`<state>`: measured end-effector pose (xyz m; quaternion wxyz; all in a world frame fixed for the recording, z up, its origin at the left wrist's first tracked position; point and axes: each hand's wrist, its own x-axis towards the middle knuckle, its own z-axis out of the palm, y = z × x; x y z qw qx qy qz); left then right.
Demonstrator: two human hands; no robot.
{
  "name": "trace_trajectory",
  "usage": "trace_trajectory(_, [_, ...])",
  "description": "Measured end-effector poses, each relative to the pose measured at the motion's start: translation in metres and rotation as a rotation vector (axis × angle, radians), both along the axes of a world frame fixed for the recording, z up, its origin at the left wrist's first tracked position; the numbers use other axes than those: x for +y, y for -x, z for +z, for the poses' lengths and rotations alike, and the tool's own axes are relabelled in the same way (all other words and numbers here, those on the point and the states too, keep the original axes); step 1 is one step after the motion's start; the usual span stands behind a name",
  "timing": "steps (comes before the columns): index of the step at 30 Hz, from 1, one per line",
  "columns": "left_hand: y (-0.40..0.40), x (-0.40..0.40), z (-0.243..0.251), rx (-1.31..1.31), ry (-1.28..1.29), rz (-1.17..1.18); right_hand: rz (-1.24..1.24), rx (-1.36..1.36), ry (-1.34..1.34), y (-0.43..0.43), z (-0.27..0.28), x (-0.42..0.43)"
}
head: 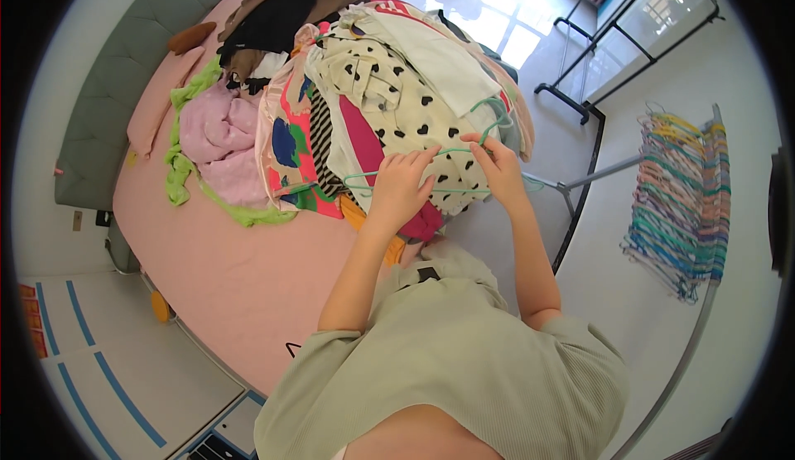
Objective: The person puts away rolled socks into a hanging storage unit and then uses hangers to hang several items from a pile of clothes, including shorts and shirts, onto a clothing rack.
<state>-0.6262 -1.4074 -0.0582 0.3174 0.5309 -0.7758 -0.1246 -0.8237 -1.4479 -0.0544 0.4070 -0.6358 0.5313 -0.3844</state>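
Note:
Both my hands grip a green clothes hanger (458,190), held level above a pile of clothes. My left hand (404,183) is on the hanger's left arm. The fingers of my right hand (499,165) pinch it near the base of the hook, which points up and away from me. Under the hanger lies a cream garment with black hearts (422,112). A white garment (428,56) with a red edge rests over its far right part. To the left are a black-and-white striped piece (323,140) and a multicoloured satiny garment (286,131).
The pile sits on a bed with a pink sheet (248,280) and a grey padded headboard (143,69). Many hangers (674,205) crowd a rack pole at right. A black metal rack (615,44) stands farther back. A lilac bundle (217,131) lies left.

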Motion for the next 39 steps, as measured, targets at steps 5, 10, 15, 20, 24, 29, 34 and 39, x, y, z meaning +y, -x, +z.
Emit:
trace_trajectory(5, [0.0,-0.048,0.003,0.093,-0.138,0.036,0.072,0.026,0.045,-0.002,-0.008,-0.073])
trace_trajectory(10, [0.007,-0.096,0.007,-0.025,-0.216,-0.005,-0.212,0.078,0.321,-0.008,-0.024,-0.149])
trace_trajectory(15, [0.009,-0.142,0.001,0.022,-0.221,0.05,-0.129,0.122,0.227,-0.013,-0.026,-0.219])
trace_trajectory(20, [0.006,-0.186,-0.004,0.095,-0.266,0.103,-0.104,0.091,0.288,-0.024,-0.038,-0.275])
trace_trajectory(24, [0.005,-0.212,-0.003,0.062,-0.362,0.12,-0.102,0.181,0.241,-0.026,-0.065,-0.309])
trace_trajectory(29, [0.002,-0.231,-0.02,0.056,-0.389,0.131,-0.056,0.325,0.159,-0.035,-0.083,-0.325])
trace_trajectory(34, [0.0,-0.242,-0.036,-0.169,-0.385,0.166,-0.043,0.357,0.129,-0.046,-0.08,-0.321])
trace_trajectory(39, [0.003,-0.237,-0.045,-0.278,-0.324,0.229,0.083,0.348,0.178,-0.041,-0.059,-0.318])
